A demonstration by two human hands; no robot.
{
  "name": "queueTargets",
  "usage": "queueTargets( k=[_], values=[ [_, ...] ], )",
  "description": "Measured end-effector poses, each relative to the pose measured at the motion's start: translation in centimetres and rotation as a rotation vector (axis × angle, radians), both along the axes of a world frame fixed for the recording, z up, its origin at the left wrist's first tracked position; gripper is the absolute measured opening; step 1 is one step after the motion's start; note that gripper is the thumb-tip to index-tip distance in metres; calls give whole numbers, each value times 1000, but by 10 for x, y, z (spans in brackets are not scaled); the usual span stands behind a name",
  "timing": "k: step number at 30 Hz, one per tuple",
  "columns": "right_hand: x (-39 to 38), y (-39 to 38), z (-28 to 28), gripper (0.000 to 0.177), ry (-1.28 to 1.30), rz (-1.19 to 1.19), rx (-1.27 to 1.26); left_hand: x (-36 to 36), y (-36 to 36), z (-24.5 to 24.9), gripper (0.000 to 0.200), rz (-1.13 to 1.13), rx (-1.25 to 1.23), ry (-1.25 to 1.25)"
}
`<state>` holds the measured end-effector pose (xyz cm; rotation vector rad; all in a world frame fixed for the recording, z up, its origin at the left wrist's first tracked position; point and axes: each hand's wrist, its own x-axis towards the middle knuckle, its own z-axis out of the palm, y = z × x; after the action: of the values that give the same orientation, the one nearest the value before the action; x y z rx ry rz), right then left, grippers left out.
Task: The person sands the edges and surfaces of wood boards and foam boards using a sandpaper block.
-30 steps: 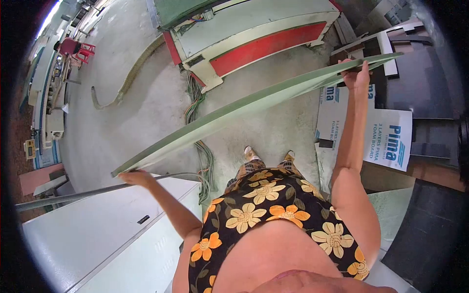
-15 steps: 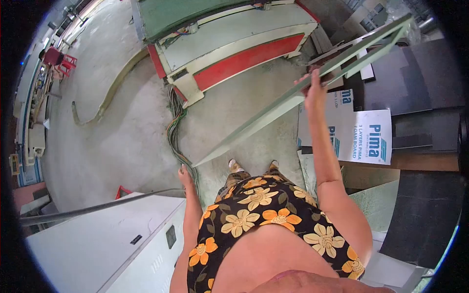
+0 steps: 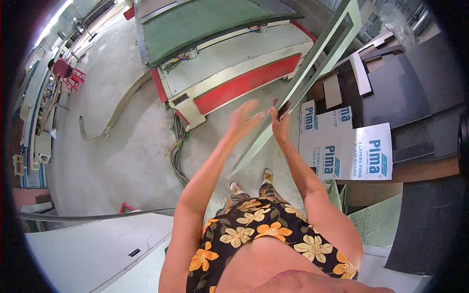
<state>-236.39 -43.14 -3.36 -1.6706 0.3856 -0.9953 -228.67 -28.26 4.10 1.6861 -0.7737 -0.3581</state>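
Note:
A long, thin pale green-grey panel [image 3: 315, 57] with a rectangular cut-out stands tilted in front of me, its narrow lower end down near my feet. My right hand [image 3: 280, 126] grips it at mid-length, fingers closed around its edge. A small dark brown piece [image 3: 284, 109] shows at the same grip, partly hidden by the fingers. Just left of the panel, my left hand [image 3: 243, 121] is raised with fingers spread, slightly blurred and holding nothing.
Ahead is a low machine [image 3: 246, 85] with a green top and red front panel. A cable bundle [image 3: 177, 151] runs along the floor beside it. White foam boards [image 3: 372, 151] and dark sheets [image 3: 398, 85] lie stacked at right. A white cabinet [image 3: 97, 249] stands at lower left.
My left hand has risen from low at my side to beside the panel. My right hand has drawn the panel inward to the left, and it now stands steeper.

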Motion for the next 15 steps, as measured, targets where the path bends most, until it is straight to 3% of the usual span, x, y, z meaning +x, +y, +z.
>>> queueTargets(
  k=[1, 3, 6, 9, 12, 15],
  values=[
    [-2, -3, -2, 44, -20, -26, -85, 2, -28, 17, 62, -43, 22, -108],
    [-8, -3, -5, 48, 79, -11, -25, 5, -84, 47, 74, -76, 18, -174],
    [-13, -5, -10, 55, 143, 5, -7, 16, -175, 57, 68, -5, -218, -71],
    [-16, -9, -10, 59, 154, -4, 30, 22, -209, 98, 57, -308, -164, 365],
    [-20, -18, -19, 62, 101, -20, -58, 10, -231, 92, 57, -166, -142, 336],
    [-23, -23, -18, 64, 69, 102, 97, 11, -240, 78, 67, -155, -100, 348]
  ],
)
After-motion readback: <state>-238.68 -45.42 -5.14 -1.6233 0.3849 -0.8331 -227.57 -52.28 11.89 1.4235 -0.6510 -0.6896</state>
